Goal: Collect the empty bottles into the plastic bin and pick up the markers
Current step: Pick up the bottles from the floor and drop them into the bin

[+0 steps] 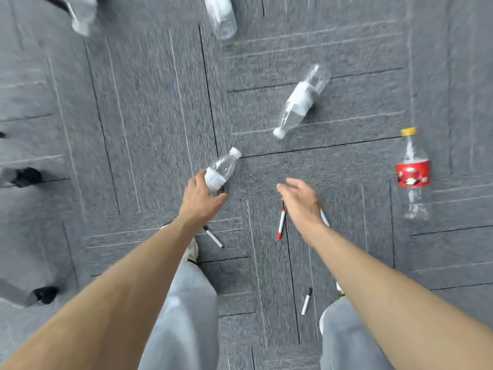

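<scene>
**Loose hold low on the bottle, and no bin in sight**

The likeliest slip is at the left hand (201,196). It holds the small clear bottle (221,170) only by its bottom end, with the label, neck and white cap sticking out toward the upper right. An empty bottle is light and smooth, so a hold this low could let it twist or squirt free. Motion blur hides whether it is off the carpet (146,116) or resting on it.

The fingers curl round the far side of the bottle and the thumb closes under it near frame centre, a narrow wrap on the bottle alone.

The right hand (300,198) is spread and relaxed, holding nothing. It hangs over the top end of the red-tipped marker (280,222), apparently above it rather than touching.

Other items lie farther out:
- A black-capped marker (213,237) lies just below the left wrist, and another marker (306,301) lies between the legs at lower centre. Both are close enough to the feet to be trodden on or kicked.
- A white-labelled bottle (301,100) lies right of centre.
- A red-labelled bottle (413,172) with a yellow cap is at the right edge.
- Two more clear bottles, (221,17) and (82,14), sit along the top, badly blurred.

The plastic bin is nowhere in view. The held bottle would therefore have to be carried some way, which gives more chance to drop it.
</scene>
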{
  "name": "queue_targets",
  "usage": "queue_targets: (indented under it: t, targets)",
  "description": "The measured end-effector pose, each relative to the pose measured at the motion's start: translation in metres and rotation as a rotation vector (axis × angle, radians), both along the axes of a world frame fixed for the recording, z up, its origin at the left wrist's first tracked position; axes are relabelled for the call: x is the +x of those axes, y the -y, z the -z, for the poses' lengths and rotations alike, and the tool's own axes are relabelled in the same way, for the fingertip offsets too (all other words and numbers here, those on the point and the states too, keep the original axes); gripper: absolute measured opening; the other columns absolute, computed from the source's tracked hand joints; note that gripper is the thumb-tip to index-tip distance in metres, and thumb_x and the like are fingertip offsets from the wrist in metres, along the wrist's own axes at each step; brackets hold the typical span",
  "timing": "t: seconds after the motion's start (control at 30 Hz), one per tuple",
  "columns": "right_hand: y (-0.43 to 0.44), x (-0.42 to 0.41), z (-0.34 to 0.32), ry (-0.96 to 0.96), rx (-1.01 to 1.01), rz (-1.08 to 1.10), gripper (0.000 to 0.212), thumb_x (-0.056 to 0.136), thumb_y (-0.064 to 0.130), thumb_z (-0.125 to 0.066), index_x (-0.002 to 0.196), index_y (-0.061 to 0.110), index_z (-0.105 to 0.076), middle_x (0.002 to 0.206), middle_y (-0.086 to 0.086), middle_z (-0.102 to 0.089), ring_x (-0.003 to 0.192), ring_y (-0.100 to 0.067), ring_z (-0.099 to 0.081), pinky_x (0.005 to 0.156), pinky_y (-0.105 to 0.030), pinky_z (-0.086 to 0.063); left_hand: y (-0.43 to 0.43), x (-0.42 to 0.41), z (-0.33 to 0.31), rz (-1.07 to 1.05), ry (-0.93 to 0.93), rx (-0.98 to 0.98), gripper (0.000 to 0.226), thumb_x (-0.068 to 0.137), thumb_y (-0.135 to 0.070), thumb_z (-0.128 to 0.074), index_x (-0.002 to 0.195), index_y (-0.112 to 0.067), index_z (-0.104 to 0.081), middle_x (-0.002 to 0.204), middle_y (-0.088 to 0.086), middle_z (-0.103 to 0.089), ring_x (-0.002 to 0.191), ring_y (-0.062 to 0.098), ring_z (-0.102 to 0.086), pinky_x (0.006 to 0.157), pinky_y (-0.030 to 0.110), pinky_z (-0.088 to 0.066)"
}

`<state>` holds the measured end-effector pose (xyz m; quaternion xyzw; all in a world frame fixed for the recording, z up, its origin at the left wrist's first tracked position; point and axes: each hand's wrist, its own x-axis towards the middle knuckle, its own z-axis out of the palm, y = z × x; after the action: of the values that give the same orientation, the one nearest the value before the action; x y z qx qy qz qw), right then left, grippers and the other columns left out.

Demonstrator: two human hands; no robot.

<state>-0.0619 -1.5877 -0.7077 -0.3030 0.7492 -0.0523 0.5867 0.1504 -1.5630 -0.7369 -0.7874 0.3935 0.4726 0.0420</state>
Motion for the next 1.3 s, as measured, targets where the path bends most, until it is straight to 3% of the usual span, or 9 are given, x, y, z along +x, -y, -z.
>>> queue_targets:
  t: [0.23, 0.37, 0.47, 0.63, 0.77, 0.93, 1.1, 1.23, 1.3]
  targets:
    - [-0.022, 0.004, 0.069, 0.057, 0.015, 0.039, 0.051, 0.094, 0.039, -0.058, 0.141, 0.021, -0.047, 0.131, 0.001, -0.059, 0.110, -0.015, -0.058, 0.087, -0.028, -0.039, 0.001, -0.001, 0.077, 0.196, 0.206, -0.033, 0.110, 0.074, -0.049, -0.075, 0.154, -0.019, -0.005, 0.154, 0.013, -0.024, 0.139, 0.030, -0.032, 0.110, 0.051, -0.035]
    - [-0.033, -0.002, 0.083, 0.063, 0.015, 0.041, 0.054, 0.094, 0.040, -0.057, 0.143, 0.022, -0.044, 0.131, 0.003, -0.059, 0.106, -0.012, -0.055, 0.086, -0.029, -0.037, 0.006, -0.010, 0.098, 0.173, 0.197, -0.055, 0.102, 0.073, -0.038, -0.079, 0.151, -0.021, -0.016, 0.140, 0.015, -0.043, 0.117, 0.032, -0.053, 0.091, 0.052, -0.051]
    - [-0.036, -0.012, 0.072, 0.044, 0.020, 0.088, 0.055, 0.095, 0.040, -0.057, 0.144, 0.021, -0.044, 0.134, 0.002, -0.059, 0.105, -0.011, -0.053, 0.085, -0.029, -0.036, 0.006, -0.027, 0.081, 0.106, 0.131, -0.067, 0.091, 0.069, -0.030, -0.078, 0.144, -0.018, -0.028, 0.130, 0.014, -0.044, 0.101, 0.027, -0.056, 0.081, 0.047, -0.057]
    - [-0.034, -0.035, 0.019, -0.002, -0.049, 0.187, 0.045, 0.098, 0.037, -0.054, 0.138, 0.017, -0.052, 0.135, -0.004, -0.060, 0.101, -0.011, -0.052, 0.072, -0.017, -0.036, -0.007, -0.066, 0.010, -0.066, -0.181, -0.105, 0.083, 0.067, -0.044, -0.072, 0.135, -0.019, -0.033, 0.117, 0.006, -0.054, 0.090, 0.021, -0.063, 0.074, 0.040, -0.059]
    - [-0.035, -0.066, -0.031, -0.064, -0.078, 0.299, 0.043, 0.098, 0.036, -0.054, 0.137, 0.016, -0.055, 0.130, -0.004, -0.063, 0.097, -0.010, -0.052, 0.065, -0.005, -0.034, -0.010, -0.106, -0.049, -0.286, -0.317, -0.085, 0.070, 0.079, -0.032, -0.074, 0.135, -0.013, -0.036, 0.115, 0.008, -0.061, 0.086, 0.011, -0.066, 0.069, 0.020, -0.057]
    - [-0.033, -0.112, -0.074, -0.099, -0.138, 0.438, 0.038, 0.094, 0.023, -0.060, 0.130, 0.012, -0.058, 0.123, -0.009, -0.067, 0.098, -0.013, -0.061, 0.085, -0.020, -0.041, 0.000, -0.156, -0.095, -0.428, -0.349, -0.040, 0.065, 0.064, -0.049, -0.073, 0.119, -0.021, -0.051, 0.099, -0.002, -0.065, 0.091, 0.018, -0.067, 0.086, 0.044, -0.056]
    - [-0.025, -0.171, -0.070, -0.162, -0.208, 0.501, 0.039, 0.092, 0.021, -0.059, 0.130, 0.013, -0.058, 0.124, -0.006, -0.066, 0.112, -0.018, -0.063, 0.095, -0.027, -0.046, 0.025, -0.213, -0.101, -0.360, -0.425, -0.038, 0.048, 0.080, -0.031, -0.075, 0.118, -0.020, -0.048, 0.105, 0.004, -0.065, 0.081, 0.012, -0.070, 0.065, 0.023, -0.057]
    - [-0.017, -0.216, -0.043, -0.225, -0.235, 0.504, 0.042, 0.092, 0.024, -0.060, 0.132, 0.015, -0.057, 0.130, -0.004, -0.063, 0.119, -0.019, -0.059, 0.103, -0.038, -0.046, 0.048, -0.258, -0.073, -0.292, -0.438, -0.030, 0.057, 0.077, -0.039, -0.077, 0.121, -0.019, -0.047, 0.105, 0.005, -0.067, 0.089, 0.021, -0.071, 0.084, 0.043, -0.058]
    - [-0.012, -0.234, -0.023, -0.252, -0.249, 0.493, 0.043, 0.090, 0.021, -0.061, 0.133, 0.015, -0.057, 0.133, -0.004, -0.062, 0.121, -0.021, -0.058, 0.105, -0.039, -0.045, 0.056, -0.279, -0.057, -0.291, -0.438, -0.035, 0.058, 0.078, -0.040, -0.075, 0.123, -0.016, -0.046, 0.103, 0.007, -0.067, 0.085, 0.020, -0.070, 0.082, 0.043, -0.057]
